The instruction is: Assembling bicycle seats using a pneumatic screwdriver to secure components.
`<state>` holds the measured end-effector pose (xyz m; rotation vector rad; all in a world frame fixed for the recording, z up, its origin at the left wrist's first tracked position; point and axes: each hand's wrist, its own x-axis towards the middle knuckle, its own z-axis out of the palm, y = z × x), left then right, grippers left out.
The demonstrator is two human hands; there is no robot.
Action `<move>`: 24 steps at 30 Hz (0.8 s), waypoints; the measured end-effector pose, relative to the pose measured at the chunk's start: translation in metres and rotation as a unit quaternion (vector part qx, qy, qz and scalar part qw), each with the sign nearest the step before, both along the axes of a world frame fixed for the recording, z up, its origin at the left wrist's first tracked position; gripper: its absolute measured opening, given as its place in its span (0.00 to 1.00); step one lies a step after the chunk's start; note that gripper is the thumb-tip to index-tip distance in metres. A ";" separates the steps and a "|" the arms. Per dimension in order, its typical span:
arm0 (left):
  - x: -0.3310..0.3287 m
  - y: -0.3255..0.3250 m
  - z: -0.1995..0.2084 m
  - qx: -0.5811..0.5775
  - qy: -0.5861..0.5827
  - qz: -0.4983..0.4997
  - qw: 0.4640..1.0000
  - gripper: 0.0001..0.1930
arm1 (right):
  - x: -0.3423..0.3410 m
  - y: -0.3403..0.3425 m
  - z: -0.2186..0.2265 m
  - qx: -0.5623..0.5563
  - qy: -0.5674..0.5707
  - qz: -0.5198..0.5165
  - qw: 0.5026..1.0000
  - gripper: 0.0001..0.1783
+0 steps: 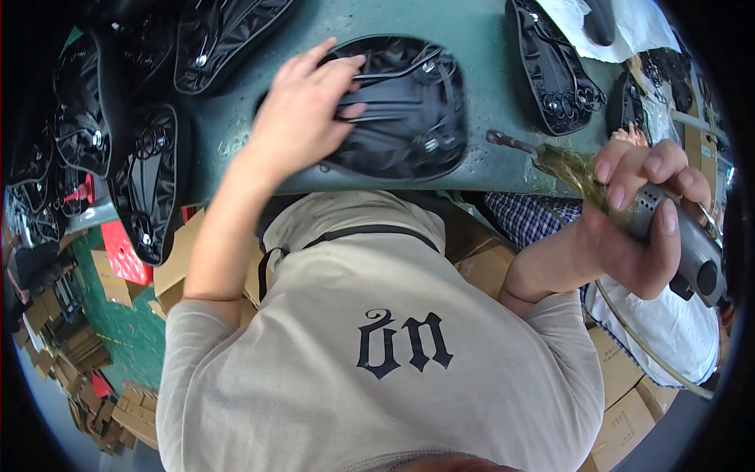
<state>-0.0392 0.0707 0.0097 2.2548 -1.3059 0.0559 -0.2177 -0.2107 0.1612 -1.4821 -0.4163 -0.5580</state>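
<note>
A black bicycle saddle [409, 149] lies underside up on the green table in front of me, its metal rails and folded black cover showing. My left hand [311, 106] rests over its left end, fingers spread and slightly bent, touching the saddle near a rail. Its outline is slightly blurred. My right hand [641, 204] is wrapped round a grey power screwdriver [684, 236] at the table's right edge. Yellowish tape covers the front of the tool, and its metal bit [511, 141] points left, apart from the saddle.
Several more black saddles [145, 181] crowd the left side, and another saddle [554, 71] lies at the far right beside white plastic wrapping [629, 31]. A hose [645, 346] hangs at lower right. Cardboard boxes [621, 425] and a red thing [126, 252] stand below table level.
</note>
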 end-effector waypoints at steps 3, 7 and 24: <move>0.007 0.038 0.007 -0.024 -0.007 -0.030 0.999 0.19 | 0.026 0.020 -0.012 0.003 0.002 0.065 0.998 0.25; 0.003 0.045 0.001 -0.022 -0.002 -0.017 1.000 0.10 | 0.064 0.035 -0.032 0.060 -0.008 0.128 0.990 0.24; 0.000 0.056 -0.022 -0.127 -0.018 0.015 0.992 0.11 | 0.121 0.055 -0.070 0.089 0.079 0.093 0.989 0.12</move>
